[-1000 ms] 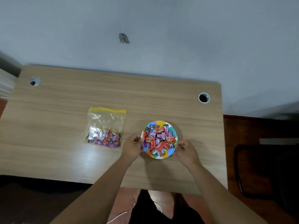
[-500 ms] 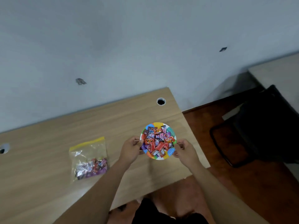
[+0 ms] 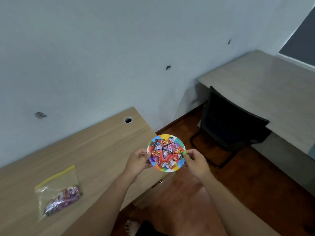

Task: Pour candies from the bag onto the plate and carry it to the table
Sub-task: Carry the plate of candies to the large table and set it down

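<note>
The plate [image 3: 181, 163] of candies [image 3: 165, 153] is gripped at its rim by the left hand [image 3: 137, 162] and right hand [image 3: 197, 163], past the surface [image 3: 95, 155] edge; the bag [image 3: 58, 191] is left there.

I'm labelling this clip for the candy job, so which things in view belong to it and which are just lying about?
Part of the job:
- plate, held at its rim by the left hand and right hand
- candies piled on it
- bag, lying on the wooden desk
- grey table, probably the destination

Just lying about:
- black chair
</note>
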Demonstrator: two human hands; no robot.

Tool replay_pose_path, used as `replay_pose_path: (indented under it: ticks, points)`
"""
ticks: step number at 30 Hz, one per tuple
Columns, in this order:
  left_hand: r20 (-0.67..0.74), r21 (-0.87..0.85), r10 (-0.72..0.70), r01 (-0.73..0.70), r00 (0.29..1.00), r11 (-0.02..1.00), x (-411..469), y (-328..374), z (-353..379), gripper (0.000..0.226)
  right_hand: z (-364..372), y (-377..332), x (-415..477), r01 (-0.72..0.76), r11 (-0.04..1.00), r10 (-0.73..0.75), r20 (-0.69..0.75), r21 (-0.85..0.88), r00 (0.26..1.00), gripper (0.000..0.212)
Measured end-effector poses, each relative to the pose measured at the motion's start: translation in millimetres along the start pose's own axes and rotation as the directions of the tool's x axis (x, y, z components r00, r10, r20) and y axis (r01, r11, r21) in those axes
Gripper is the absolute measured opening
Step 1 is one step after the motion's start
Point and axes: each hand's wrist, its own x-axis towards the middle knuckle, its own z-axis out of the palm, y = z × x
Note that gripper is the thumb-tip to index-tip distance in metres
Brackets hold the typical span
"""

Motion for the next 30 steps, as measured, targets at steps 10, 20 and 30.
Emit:
replay_pose_path:
  ticks: [10,20,30]
  points:
    - [0.193,0.108,-0.012,-0.009,0.981,0.994,-63,-12,173,0.018,-158,96,-74,-0.073,0.994,0.087,-0.183,0.081,0.979,0.011]
    - [0.395,0.272,-0.040,-0.075,0.918,0.959,-100,-7,323,0.017,-278,165,-129,-0.133,0.975,0.191,-0.368,0.176,0.910,0.015]
    - [0.554,0.375,-0.089,-0.152,0.828,0.915,-85,-3,478,0.019,-379,240,-123,-0.193,0.942,0.312,-0.511,0.273,0.801,0.013]
